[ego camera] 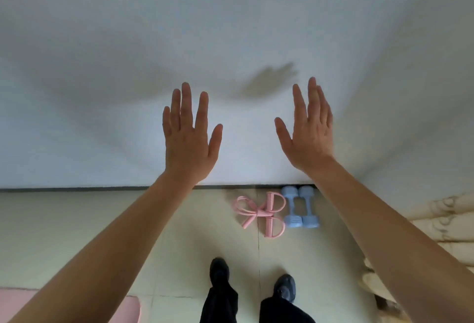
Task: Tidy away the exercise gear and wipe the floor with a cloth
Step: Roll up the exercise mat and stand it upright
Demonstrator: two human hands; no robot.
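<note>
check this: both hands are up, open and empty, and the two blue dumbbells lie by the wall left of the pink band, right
Not quite: the head view shows the blue dumbbells lying right of the pink band, not left. The left hand and right hand are up, open and empty, as you say.

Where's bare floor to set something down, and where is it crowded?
Bare tiles run left of the pink pull rope along the wall, and between it and the shoes. Crowded: rope and blue dumbbells side by side by the wall; pink mat lower left.
</note>
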